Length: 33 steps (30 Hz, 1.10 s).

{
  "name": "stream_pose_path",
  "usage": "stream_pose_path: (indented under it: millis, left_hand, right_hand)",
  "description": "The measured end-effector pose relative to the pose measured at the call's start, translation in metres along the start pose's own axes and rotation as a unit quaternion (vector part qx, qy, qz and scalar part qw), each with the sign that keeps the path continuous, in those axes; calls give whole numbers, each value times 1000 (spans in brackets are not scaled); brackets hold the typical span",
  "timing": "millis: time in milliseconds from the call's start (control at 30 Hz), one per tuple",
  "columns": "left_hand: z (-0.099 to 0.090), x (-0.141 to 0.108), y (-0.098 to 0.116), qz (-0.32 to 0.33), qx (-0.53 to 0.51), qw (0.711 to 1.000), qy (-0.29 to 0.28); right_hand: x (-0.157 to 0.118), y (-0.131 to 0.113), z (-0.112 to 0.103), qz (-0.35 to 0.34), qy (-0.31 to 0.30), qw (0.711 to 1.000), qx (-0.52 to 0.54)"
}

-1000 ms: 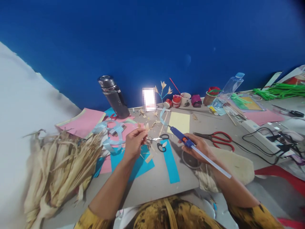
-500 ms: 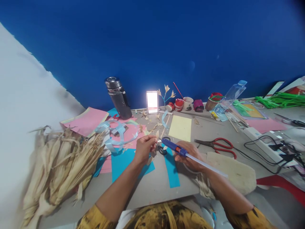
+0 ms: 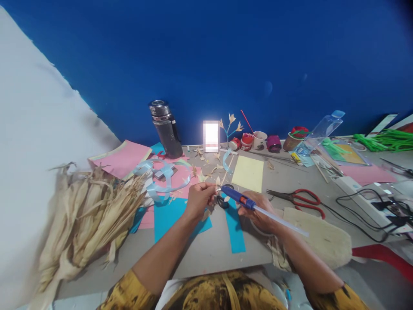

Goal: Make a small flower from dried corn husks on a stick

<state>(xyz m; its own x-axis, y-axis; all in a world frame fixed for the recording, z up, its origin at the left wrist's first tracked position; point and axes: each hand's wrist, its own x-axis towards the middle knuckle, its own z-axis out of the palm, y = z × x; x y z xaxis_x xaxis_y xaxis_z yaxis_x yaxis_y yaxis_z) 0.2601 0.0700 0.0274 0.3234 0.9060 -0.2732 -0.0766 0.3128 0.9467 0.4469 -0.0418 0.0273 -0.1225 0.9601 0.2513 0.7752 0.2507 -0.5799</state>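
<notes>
My left hand (image 3: pixel 200 200) is closed, with thumb and fingertips pinching a small pale piece of corn husk (image 3: pixel 218 181); the fingers hide most of it. In my right hand (image 3: pixel 260 213) is a blue glue gun (image 3: pixel 235 195), its nozzle pointing left, close to the left fingertips. A long clear glue stick (image 3: pixel 281 221) sticks out of the gun's back end. Under the nozzle, the black handles of a pair of scissors (image 3: pixel 222 202) show on the table. A blue paper strip (image 3: pixel 237 234) and a larger blue sheet (image 3: pixel 166 217) lie beneath my hands.
Dried corn husks (image 3: pixel 87 215) are heaped at left, near a thermos (image 3: pixel 166 133). Red-handled scissors (image 3: pixel 300 196), a cloth pad (image 3: pixel 319 234) and a power strip (image 3: pixel 364 202) with cables lie right. Behind stand a husk-flower stem (image 3: pixel 229 129), paint pots (image 3: pixel 247 142) and a plastic bottle (image 3: pixel 322 131).
The whole view has shifted slightly, so things appear a little further right. Both hands keep nearly the same pose, with the glue gun's nozzle still beside the left fingertips.
</notes>
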Motion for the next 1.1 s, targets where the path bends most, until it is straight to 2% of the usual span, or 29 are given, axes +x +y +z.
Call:
stream_pose_path:
  millis: [667,1100]
  left_hand:
    - [1,0,-1,-35,-18,999,3]
    - [-1,0,0,-60,-57,996,-29]
  right_hand:
    - [-4,1,1,19,3,999,-27]
    - [-5,0,1,-39,57,998,-14]
